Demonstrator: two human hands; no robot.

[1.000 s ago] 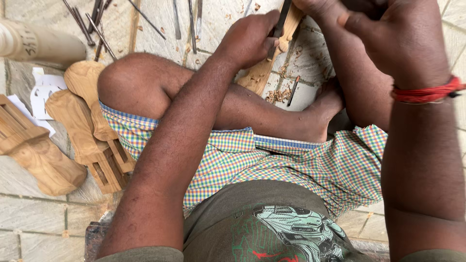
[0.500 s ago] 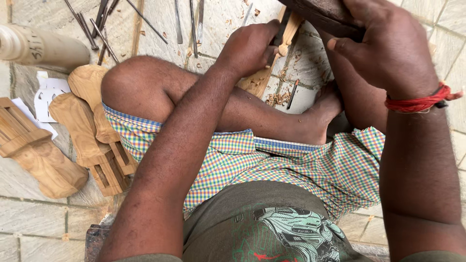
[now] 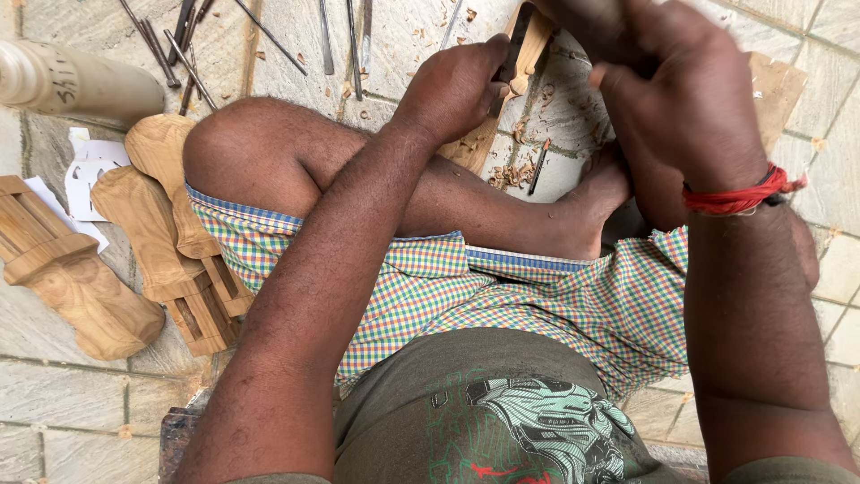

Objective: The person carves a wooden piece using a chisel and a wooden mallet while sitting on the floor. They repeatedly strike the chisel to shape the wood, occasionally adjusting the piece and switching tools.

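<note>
I sit cross-legged on a stone tile floor. My left hand (image 3: 455,88) is closed around a dark chisel (image 3: 515,47), whose tip rests on a pale wooden workpiece (image 3: 472,148) lying in front of my shin. My right hand (image 3: 667,94), with a red thread on the wrist, grips a dark rounded mallet (image 3: 573,16) just right of the chisel's top. Most of the mallet is cut off by the frame's top edge. Wood shavings (image 3: 509,175) lie beside the workpiece.
Several thin metal chisels (image 3: 175,49) lie spread at the top left. A pale cylinder (image 3: 85,85), paper cutouts (image 3: 88,175) and carved wooden blocks (image 3: 76,287) (image 3: 170,255) sit at my left. A small tool (image 3: 538,166) lies near my foot, a flat board (image 3: 778,85) at right.
My right hand with the mallet has come down and leftward, closer to the chisel's top. My left hand has stayed on the chisel against the workpiece.
</note>
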